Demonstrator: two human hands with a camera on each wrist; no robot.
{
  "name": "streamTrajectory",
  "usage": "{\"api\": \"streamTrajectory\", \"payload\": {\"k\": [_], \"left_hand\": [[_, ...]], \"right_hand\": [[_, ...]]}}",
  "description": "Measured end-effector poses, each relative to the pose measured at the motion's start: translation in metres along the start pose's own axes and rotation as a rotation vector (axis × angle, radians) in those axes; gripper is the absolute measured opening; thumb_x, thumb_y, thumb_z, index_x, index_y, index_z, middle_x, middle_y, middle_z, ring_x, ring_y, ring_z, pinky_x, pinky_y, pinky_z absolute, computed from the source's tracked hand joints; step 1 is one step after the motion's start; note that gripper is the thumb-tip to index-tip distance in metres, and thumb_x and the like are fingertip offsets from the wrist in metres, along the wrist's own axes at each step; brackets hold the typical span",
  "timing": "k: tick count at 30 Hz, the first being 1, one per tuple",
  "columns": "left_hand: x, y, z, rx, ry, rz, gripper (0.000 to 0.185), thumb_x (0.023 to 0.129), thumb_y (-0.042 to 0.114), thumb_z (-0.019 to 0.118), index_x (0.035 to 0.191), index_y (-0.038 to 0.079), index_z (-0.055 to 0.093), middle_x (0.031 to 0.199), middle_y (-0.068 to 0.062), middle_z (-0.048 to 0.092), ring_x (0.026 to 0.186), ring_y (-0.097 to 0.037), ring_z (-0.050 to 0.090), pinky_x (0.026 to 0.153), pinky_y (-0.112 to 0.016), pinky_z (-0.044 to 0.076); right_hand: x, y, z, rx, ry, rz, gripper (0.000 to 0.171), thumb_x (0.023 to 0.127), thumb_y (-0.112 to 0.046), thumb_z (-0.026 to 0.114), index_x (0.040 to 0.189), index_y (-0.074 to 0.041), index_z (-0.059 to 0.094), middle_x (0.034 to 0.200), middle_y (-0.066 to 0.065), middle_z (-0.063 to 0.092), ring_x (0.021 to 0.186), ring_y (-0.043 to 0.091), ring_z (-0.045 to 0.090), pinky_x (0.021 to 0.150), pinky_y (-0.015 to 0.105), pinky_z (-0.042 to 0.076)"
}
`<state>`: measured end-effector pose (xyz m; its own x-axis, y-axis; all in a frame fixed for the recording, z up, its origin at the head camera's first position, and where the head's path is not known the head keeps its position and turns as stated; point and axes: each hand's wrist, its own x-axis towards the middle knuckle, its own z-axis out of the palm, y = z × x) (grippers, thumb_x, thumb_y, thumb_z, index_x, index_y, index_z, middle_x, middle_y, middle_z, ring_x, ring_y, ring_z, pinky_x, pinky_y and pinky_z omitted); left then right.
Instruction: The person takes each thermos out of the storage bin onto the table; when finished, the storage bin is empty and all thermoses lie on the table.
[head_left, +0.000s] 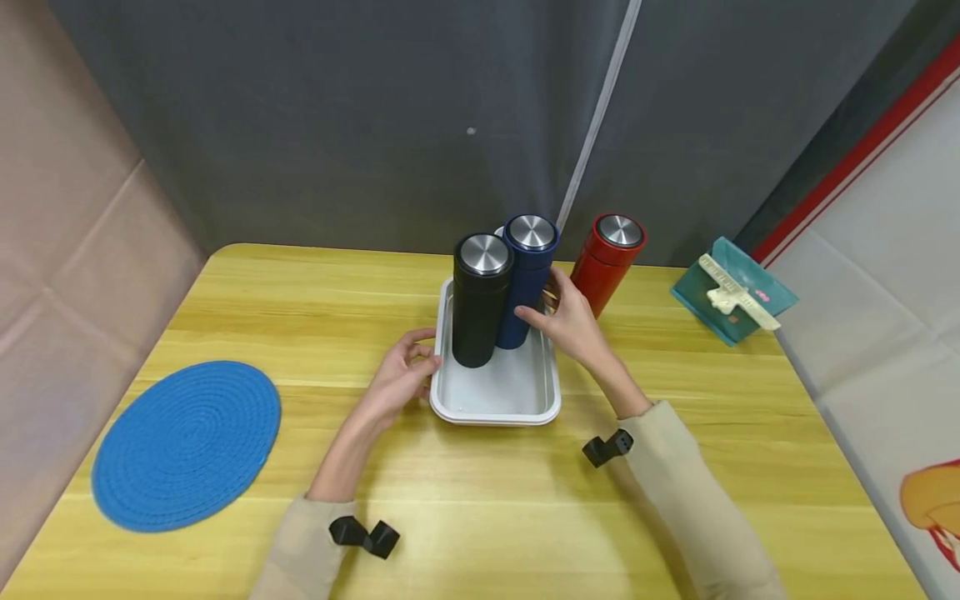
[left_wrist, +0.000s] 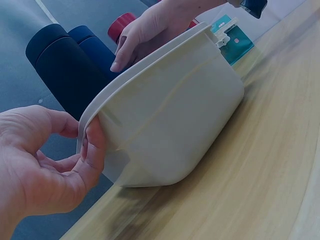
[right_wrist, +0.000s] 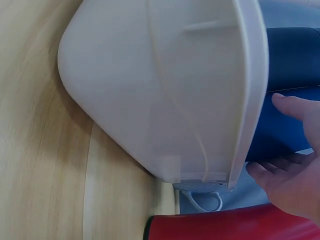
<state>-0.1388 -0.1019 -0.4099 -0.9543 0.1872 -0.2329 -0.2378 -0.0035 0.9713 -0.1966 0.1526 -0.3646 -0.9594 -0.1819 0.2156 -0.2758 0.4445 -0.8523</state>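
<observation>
Near: wood-grain table (head_left: 465,508), yellowish, blue round mat (head_left: 187,446) at left. Left hand (head_left: 401,372) pinches rim of white bin (head_left: 495,419). Right hand (head_left: 572,323) curves thumb and fingers around blue bottle (head_left: 529,271), upright inside bin beside black bottle (head_left: 478,321). Farther: teal box (head_left: 692,292), red bottle (head_left: 604,268), dark grey backdrop (head_left: 337,133).

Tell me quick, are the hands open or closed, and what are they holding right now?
Left hand: closed, pinching the white bin's rim.
Right hand: closed, holding the blue bottle.
</observation>
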Motion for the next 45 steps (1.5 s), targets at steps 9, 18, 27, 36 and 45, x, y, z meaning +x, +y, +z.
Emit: {"api": "streamTrajectory", "payload": {"k": [9, 18, 27, 36, 45], "left_hand": [[0.000, 0.001, 0.001, -0.006, 0.000, 0.004, 0.052, 0.094, 0.001, 0.053, 0.143, 0.005, 0.036, 0.114, -0.024, 0.050, 0.076, -0.022, 0.056, 0.053, -0.026, 0.048], [0.001, 0.001, 0.001, 0.000, -0.001, 0.008, 0.052, 0.094, 0.001, 0.052, 0.143, 0.005, 0.036, 0.112, -0.022, 0.050, 0.075, -0.021, 0.056, 0.053, -0.025, 0.048], [0.000, 0.001, 0.001, -0.015, -0.004, 0.012, 0.052, 0.094, 0.000, 0.052, 0.143, 0.005, 0.036, 0.113, -0.024, 0.049, 0.076, -0.024, 0.057, 0.054, -0.026, 0.049], [0.000, -0.001, -0.001, -0.012, -0.005, 0.002, 0.052, 0.094, 0.001, 0.053, 0.143, 0.005, 0.036, 0.114, -0.023, 0.050, 0.077, -0.024, 0.057, 0.054, -0.027, 0.049], [0.000, -0.001, 0.000, -0.013, -0.006, 0.010, 0.052, 0.094, 0.000, 0.052, 0.143, 0.005, 0.036, 0.113, -0.024, 0.050, 0.081, -0.029, 0.057, 0.055, -0.026, 0.050]], "right_hand": [[0.002, 0.002, 0.002, -0.004, 0.030, 0.008, 0.068, 0.084, -0.010, 0.075, 0.140, 0.002, 0.039, 0.135, 0.019, 0.051, 0.120, 0.032, 0.053, 0.098, 0.043, 0.045], [0.003, 0.003, 0.004, 0.003, 0.083, 0.018, 0.065, 0.082, -0.011, 0.076, 0.136, 0.003, 0.043, 0.132, 0.018, 0.053, 0.118, 0.031, 0.054, 0.096, 0.043, 0.047], [0.003, 0.000, 0.006, 0.013, 0.125, 0.018, 0.064, 0.081, -0.011, 0.077, 0.135, 0.002, 0.045, 0.130, 0.018, 0.055, 0.116, 0.031, 0.056, 0.094, 0.041, 0.049], [0.001, -0.006, 0.003, 0.046, 0.147, 0.006, 0.064, 0.080, -0.010, 0.077, 0.134, 0.003, 0.045, 0.129, 0.018, 0.056, 0.115, 0.031, 0.056, 0.094, 0.043, 0.048], [0.003, -0.017, -0.003, 0.050, 0.187, -0.014, 0.063, 0.079, -0.009, 0.078, 0.133, 0.004, 0.046, 0.126, 0.019, 0.057, 0.113, 0.030, 0.057, 0.095, 0.040, 0.048]]}}
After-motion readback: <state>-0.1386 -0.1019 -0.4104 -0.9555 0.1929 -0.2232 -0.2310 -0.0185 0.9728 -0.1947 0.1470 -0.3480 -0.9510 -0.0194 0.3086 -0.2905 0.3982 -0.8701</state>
